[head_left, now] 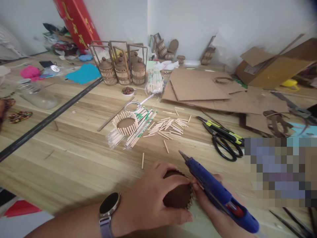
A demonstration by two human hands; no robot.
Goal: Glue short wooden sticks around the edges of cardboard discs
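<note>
My left hand (158, 195) curves over a round brown piece (177, 195) with a ridged edge, gripping it by its sides. A blue glue gun (220, 193) lies across my right hand (210, 208), which holds it with the nozzle pointing up and left over the table. Fingertips of my right hand meet the ridged edge of the brown piece. How the fingers wrap the glue gun is partly hidden. Beyond my hands, short wooden sticks (168, 127) lie scattered. A ring of upright sticks around a brown base (126, 123) stands on paper-wrapped chopsticks (142, 127).
Black scissors (225, 145) and a yellow-black cutter (223, 131) lie at the right. Small lidded baskets with tall handles (123, 71) stand at the back beside a bowl of brown beads (127, 91). Cardboard sheets (198, 84) cover the back right. A glass jar (37, 96) lies left.
</note>
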